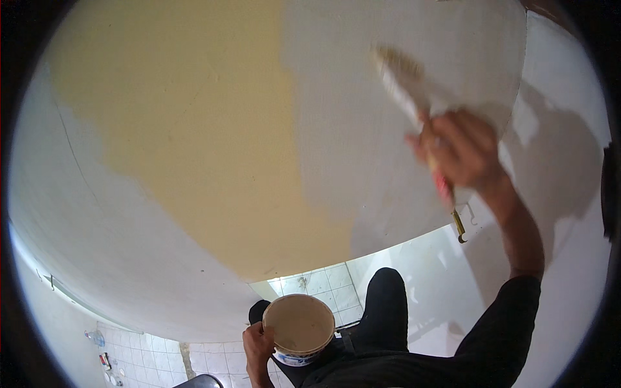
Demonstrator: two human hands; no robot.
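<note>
My right hand [459,152] is clenched around the red handle of a paintbrush [414,103], raised high with the bristles pressed to the wall [194,129], at the grey patch beside the wide yellow-tan area. The brush looks light and stiff in the handle, soft and springy at the bristles; I judge the grip belongs low on the handle, since a wet ferrule would be slippery. The bristle end is blurred, so I cannot say how loaded it is. My left hand [257,346] grasps the rim of a small round paint bucket [299,326], held low near my waist above the tiled floor [317,284]. The bucket is filled with pale paint, so it likely pulls heavy and sloshes; pinching only the rim seems a tiring hold, and keeping it level matters.
</note>
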